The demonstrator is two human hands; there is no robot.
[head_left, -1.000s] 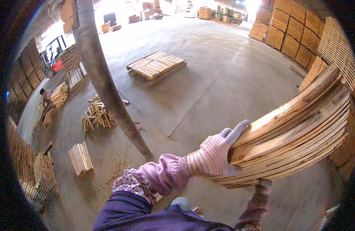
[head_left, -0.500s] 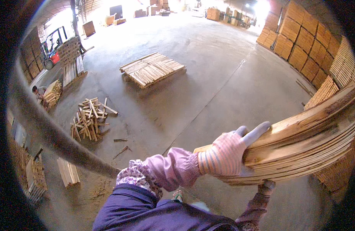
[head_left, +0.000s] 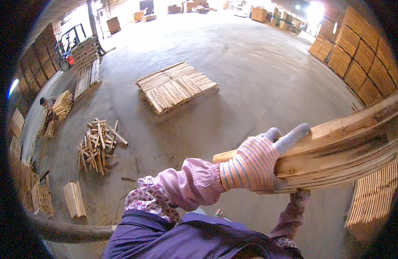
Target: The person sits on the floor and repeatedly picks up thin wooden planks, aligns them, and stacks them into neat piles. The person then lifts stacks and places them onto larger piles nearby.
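Note:
A stack of long, thin wooden boards (head_left: 337,149) lies across the right side, at chest height. Over its upper face spreads my left hand (head_left: 257,162), in an orange and blue striped knit glove, its fingers curled over the edge of the boards. Below the stack, my right hand (head_left: 300,197) bears it up from underneath; its fingers are mostly hidden by the wood. The boards' left end sticks out past my left glove, and the far end runs to the picture's right rim.
Ahead on the concrete floor lies a low, neat pile of wooden strips (head_left: 177,86). Left stand a loose heap of sticks (head_left: 97,144), a small bundle (head_left: 74,199), a bent-over person (head_left: 47,102) and a forklift (head_left: 69,49). Tall stacks of boards (head_left: 358,56) line the right.
My view has turned and moved slightly, so the floor piles sit differently. The dark band at left has swung down to the lower left. Both hands keep hold of the boards.

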